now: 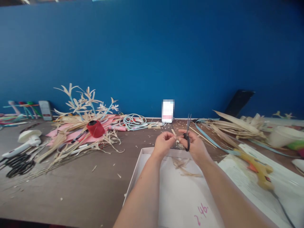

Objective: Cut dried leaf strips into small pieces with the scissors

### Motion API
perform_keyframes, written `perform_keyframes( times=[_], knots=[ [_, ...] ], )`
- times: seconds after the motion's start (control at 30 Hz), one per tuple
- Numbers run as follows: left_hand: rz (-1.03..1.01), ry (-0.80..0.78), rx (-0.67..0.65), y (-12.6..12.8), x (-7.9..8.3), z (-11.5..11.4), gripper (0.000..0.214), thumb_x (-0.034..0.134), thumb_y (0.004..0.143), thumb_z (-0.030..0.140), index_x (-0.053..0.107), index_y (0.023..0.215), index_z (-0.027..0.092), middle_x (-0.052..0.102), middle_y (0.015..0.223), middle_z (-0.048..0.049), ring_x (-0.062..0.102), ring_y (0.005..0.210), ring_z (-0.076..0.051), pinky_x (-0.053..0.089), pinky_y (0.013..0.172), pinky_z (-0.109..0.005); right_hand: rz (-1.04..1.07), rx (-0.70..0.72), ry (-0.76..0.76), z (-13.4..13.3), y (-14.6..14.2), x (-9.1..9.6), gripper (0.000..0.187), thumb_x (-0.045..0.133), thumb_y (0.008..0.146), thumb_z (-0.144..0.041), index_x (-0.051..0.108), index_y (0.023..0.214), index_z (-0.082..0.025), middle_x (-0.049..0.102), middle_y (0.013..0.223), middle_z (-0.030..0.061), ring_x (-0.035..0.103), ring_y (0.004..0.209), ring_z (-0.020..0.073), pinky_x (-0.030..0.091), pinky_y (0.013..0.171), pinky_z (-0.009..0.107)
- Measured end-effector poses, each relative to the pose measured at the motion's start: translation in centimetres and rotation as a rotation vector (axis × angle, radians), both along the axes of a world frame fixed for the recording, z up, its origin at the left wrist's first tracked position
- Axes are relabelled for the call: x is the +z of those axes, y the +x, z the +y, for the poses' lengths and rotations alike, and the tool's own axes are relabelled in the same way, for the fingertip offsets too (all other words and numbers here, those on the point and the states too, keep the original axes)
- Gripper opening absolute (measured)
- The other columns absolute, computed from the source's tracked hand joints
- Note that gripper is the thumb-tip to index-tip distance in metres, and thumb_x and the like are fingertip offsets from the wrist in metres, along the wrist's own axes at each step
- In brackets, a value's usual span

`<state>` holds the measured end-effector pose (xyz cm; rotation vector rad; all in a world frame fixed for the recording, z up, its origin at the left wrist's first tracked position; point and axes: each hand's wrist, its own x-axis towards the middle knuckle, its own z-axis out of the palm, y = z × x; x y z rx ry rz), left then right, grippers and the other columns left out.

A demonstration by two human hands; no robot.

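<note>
Both hands meet above the far edge of a shallow white box (181,196). My left hand (164,144) pinches a short strip of dried husk (174,133) between thumb and fingers. In my right hand (195,145) are black-handled scissors (187,134), their blades pointing up and away from the strip. The fingertips of the two hands are close together at the strip; whether they touch is hard to tell. Inside the box lie a few loose husk pieces (181,166), and a number is written in pink on its bottom.
To the left are husk flowers (80,101), a red thread spool (95,128), pink paper and a coiled light-blue cord (135,121). On the right lie a yellow glue gun (258,172) and a husk bundle (242,126). A lit phone (167,110) leans against the blue wall.
</note>
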<state>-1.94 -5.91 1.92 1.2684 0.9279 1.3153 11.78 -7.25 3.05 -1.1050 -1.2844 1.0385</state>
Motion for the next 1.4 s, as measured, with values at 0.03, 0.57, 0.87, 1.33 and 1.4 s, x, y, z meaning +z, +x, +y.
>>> perform_keyframes(
  times=[0.03, 0.57, 0.87, 1.33, 1.4],
  knots=[
    [-0.005, -0.01, 0.012, 0.0, 0.0, 0.1, 0.021, 0.062, 0.066, 0.034, 0.057, 0.071, 0.014, 0.053, 0.063, 0.0011, 0.043, 0.054, -0.007, 0.035, 0.05, -0.019, -0.002, 0.003, -0.004, 0.0, -0.1, 0.0, 0.048, 0.07, 0.063, -0.031, 0.056, 0.108, -0.021, 0.061, 0.078, 0.0015, 0.053, 0.065, 0.0131, 0.04, 0.058, 0.024],
    [-0.287, -0.141, 0.088, -0.7, 0.0, 0.7, 0.027, 0.067, 0.062, 0.036, 0.062, 0.074, 0.012, 0.056, 0.069, -0.0025, 0.046, 0.055, -0.006, 0.036, 0.048, -0.017, -0.128, 0.165, -0.222, -1.1, -0.8, 0.9, 0.04, 0.064, 0.07, -0.041, 0.06, 0.102, -0.018, 0.064, 0.069, 0.0024, 0.052, 0.059, 0.0124, 0.039, 0.053, 0.024],
    [-0.42, -0.196, 0.166, -0.7, 0.3, 1.0, 0.029, 0.07, 0.058, 0.034, 0.06, 0.071, 0.011, 0.054, 0.06, 0.0006, 0.037, 0.045, -0.003, 0.025, 0.04, -0.016, -0.244, 0.344, -0.265, -1.5, -1.4, 1.0, 0.047, 0.063, 0.068, -0.048, 0.061, 0.102, -0.015, 0.062, 0.062, 0.001, 0.05, 0.053, 0.0115, 0.037, 0.048, 0.024],
    [-0.397, -0.128, 0.18, -0.7, -0.2, 1.3, 0.024, 0.068, 0.061, 0.033, 0.062, 0.072, 0.012, 0.059, 0.071, -0.0031, 0.043, 0.05, -0.004, 0.033, 0.045, -0.016, -0.258, 0.328, -0.238, -1.5, -1.5, 0.8, 0.045, 0.063, 0.069, -0.047, 0.062, 0.1, -0.015, 0.06, 0.058, -0.0003, 0.048, 0.05, 0.0103, 0.036, 0.047, 0.023],
    [-0.398, -0.125, 0.179, -0.7, -0.1, 1.3, 0.024, 0.068, 0.061, 0.032, 0.062, 0.072, 0.012, 0.058, 0.069, -0.0027, 0.043, 0.05, -0.004, 0.033, 0.045, -0.016, -0.27, 0.323, -0.235, -1.4, -1.5, 0.7, 0.046, 0.063, 0.068, -0.048, 0.062, 0.1, -0.015, 0.059, 0.057, -0.0006, 0.048, 0.05, 0.0103, 0.036, 0.047, 0.023]
  ],
)
